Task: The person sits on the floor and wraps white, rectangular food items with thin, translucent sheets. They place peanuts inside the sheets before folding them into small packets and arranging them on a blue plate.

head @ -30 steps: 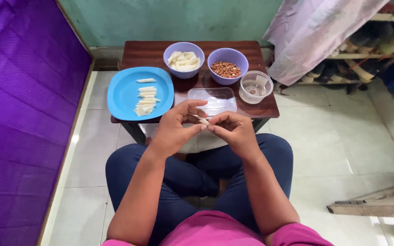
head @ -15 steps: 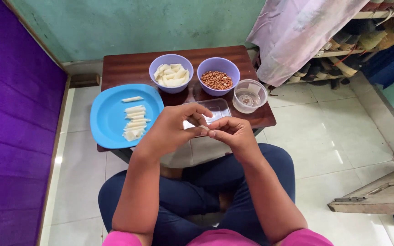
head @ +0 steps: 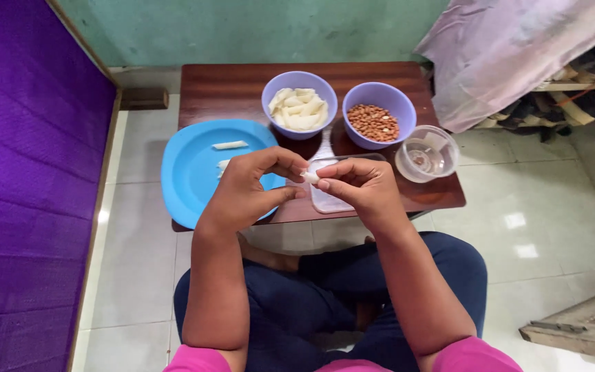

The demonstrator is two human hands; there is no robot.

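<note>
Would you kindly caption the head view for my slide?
Both hands, left and right, pinch a small white piece above a low wooden table.

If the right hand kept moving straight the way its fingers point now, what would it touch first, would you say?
Probably the left hand: the right hand points leftward at it, both pinching a small white piece between their fingertips.

On the bench [head: 228, 83], a bowl of peanuts [head: 378, 115] sits right of the bowl of white strips [head: 299, 103]; a blue plate [head: 191, 172] lies left, a clear cup [head: 427, 153] far right.
</note>
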